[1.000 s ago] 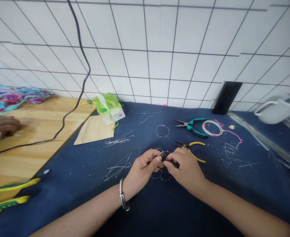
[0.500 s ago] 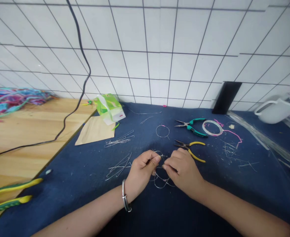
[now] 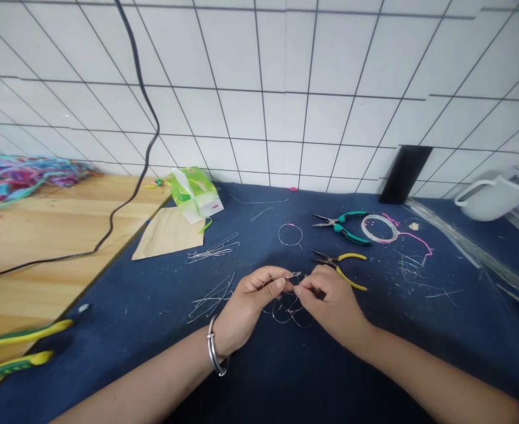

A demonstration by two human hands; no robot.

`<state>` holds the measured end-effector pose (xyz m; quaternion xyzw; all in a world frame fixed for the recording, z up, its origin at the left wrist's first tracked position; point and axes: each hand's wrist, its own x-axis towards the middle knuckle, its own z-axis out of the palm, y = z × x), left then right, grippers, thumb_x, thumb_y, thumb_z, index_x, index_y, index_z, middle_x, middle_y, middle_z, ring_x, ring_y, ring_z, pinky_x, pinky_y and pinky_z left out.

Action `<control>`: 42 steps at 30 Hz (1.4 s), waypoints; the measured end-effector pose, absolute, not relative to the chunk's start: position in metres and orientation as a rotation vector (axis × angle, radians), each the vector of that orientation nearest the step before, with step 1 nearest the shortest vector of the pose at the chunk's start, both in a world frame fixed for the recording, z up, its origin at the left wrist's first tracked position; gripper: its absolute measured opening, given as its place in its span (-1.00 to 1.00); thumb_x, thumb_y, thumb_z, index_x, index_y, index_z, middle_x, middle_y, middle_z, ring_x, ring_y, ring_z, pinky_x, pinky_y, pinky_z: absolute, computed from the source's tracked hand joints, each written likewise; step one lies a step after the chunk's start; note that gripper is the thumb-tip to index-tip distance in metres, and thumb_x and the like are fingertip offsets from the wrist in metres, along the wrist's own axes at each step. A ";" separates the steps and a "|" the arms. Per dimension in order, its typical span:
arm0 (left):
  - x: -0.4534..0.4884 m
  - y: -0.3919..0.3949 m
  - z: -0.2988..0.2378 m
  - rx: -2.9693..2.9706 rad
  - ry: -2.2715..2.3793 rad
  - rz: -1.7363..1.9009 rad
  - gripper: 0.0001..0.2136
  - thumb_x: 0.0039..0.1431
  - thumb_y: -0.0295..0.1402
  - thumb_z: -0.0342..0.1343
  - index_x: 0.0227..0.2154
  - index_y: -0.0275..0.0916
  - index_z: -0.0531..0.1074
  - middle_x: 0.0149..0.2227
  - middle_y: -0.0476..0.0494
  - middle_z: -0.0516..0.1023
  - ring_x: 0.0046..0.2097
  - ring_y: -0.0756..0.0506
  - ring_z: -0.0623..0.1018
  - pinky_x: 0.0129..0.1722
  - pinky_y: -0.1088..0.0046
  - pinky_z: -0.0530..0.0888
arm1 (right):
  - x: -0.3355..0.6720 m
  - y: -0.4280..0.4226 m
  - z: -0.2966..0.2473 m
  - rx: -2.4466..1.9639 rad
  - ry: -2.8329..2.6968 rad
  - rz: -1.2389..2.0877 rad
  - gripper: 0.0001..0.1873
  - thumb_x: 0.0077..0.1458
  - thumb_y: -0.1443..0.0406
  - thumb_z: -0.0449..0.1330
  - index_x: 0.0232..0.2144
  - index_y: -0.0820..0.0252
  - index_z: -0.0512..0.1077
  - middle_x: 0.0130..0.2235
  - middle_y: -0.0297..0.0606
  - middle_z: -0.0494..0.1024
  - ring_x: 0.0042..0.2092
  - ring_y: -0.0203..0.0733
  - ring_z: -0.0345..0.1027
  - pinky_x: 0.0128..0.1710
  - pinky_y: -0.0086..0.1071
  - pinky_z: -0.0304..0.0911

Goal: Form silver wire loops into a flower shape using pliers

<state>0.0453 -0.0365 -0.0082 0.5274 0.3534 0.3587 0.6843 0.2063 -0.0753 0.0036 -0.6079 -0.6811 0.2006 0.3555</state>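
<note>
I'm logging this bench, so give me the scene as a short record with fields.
Left hand: left hand pinches thin wire between thumb and fingers; bracelet on wrist
Right hand: right hand, fingertips drawn together beside that wire; grip unclear
Beyond hands: separate wire loop with pink on its far side
Pliers: teal-handled pair and yellow-handled pair, both lying with handles apart
Right side: round dish with pink bits inside
Left side: bent wires in two bunches
Surface: dark blue
</note>
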 end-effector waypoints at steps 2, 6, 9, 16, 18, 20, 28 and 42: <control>0.046 -0.037 -0.008 1.193 0.821 0.814 -0.83 0.10 -0.33 0.07 -0.26 -0.26 0.45 -0.38 -0.10 0.48 -0.33 -0.03 0.42 -0.28 0.45 0.35 | 0.206 -0.075 0.002 -1.561 -1.754 0.543 -0.77 -0.02 0.39 0.10 -0.67 0.18 0.28 -0.57 -0.40 0.23 -0.43 -0.31 0.16 -0.40 -0.42 0.08; 0.047 -0.036 -0.009 1.241 0.860 0.821 -0.81 0.10 -0.31 0.07 -0.26 -0.25 0.46 -0.39 -0.10 0.47 -0.34 -0.03 0.41 -0.30 0.44 0.36 | 0.205 -0.076 0.002 -1.571 -1.710 0.560 -0.76 0.00 0.38 0.09 -0.68 0.19 0.26 -0.56 -0.39 0.24 -0.43 -0.31 0.17 -0.40 -0.41 0.10; 0.046 -0.034 -0.008 1.278 0.863 0.814 -0.82 0.11 -0.32 0.07 -0.27 -0.25 0.46 -0.42 -0.07 0.46 -0.35 -0.02 0.40 -0.29 0.45 0.35 | 0.203 -0.078 0.003 -1.568 -1.687 0.571 -0.77 0.00 0.39 0.10 -0.66 0.19 0.27 -0.55 -0.38 0.25 -0.42 -0.30 0.17 -0.38 -0.40 0.11; 0.041 -0.031 -0.006 1.320 0.862 0.779 -0.84 0.13 -0.33 0.05 -0.28 -0.26 0.44 -0.45 -0.04 0.44 -0.35 0.00 0.39 -0.27 0.47 0.33 | 0.209 -0.077 0.011 -1.510 -1.690 0.708 -0.79 0.05 0.33 0.07 -0.60 0.18 0.33 -0.52 -0.38 0.27 -0.41 -0.30 0.19 -0.37 -0.40 0.13; 0.039 -0.030 -0.005 1.298 0.883 0.795 -0.84 0.13 -0.34 0.04 -0.27 -0.26 0.43 -0.45 -0.04 0.43 -0.36 0.00 0.39 -0.28 0.47 0.33 | 0.215 -0.074 0.012 -1.489 -1.623 0.733 -0.84 0.06 0.28 0.09 -0.53 0.17 0.35 -0.47 -0.36 0.31 -0.38 -0.30 0.21 -0.34 -0.40 0.15; 0.037 -0.029 -0.004 1.273 0.888 0.797 -0.84 0.13 -0.34 0.03 -0.27 -0.27 0.42 -0.45 -0.04 0.43 -0.38 0.00 0.38 -0.30 0.47 0.33 | 0.219 -0.070 0.012 -1.491 -1.527 0.800 -0.90 0.01 0.24 0.15 -0.42 0.16 0.36 -0.40 -0.34 0.36 -0.34 -0.29 0.22 -0.30 -0.39 0.17; 0.040 -0.030 -0.005 1.190 0.805 0.743 -0.87 0.10 -0.37 0.06 -0.29 -0.27 0.41 -0.48 -0.01 0.40 -0.43 0.03 0.35 -0.38 0.51 0.30 | 0.215 -0.068 0.003 -1.304 -1.620 1.273 -0.89 -0.11 0.31 0.25 -0.43 0.15 0.42 -0.33 -0.36 0.38 -0.28 -0.30 0.28 -0.23 -0.39 0.19; 0.042 -0.032 -0.006 1.200 0.766 0.739 -0.91 0.12 -0.37 0.04 -0.37 -0.29 0.38 -0.54 0.03 0.33 -0.47 0.06 0.29 -0.42 0.53 0.25 | 0.204 -0.080 0.001 -1.331 -1.554 1.041 -0.94 -0.05 0.37 0.20 -0.53 0.18 0.40 -0.41 -0.39 0.32 -0.33 -0.34 0.24 -0.28 -0.42 0.16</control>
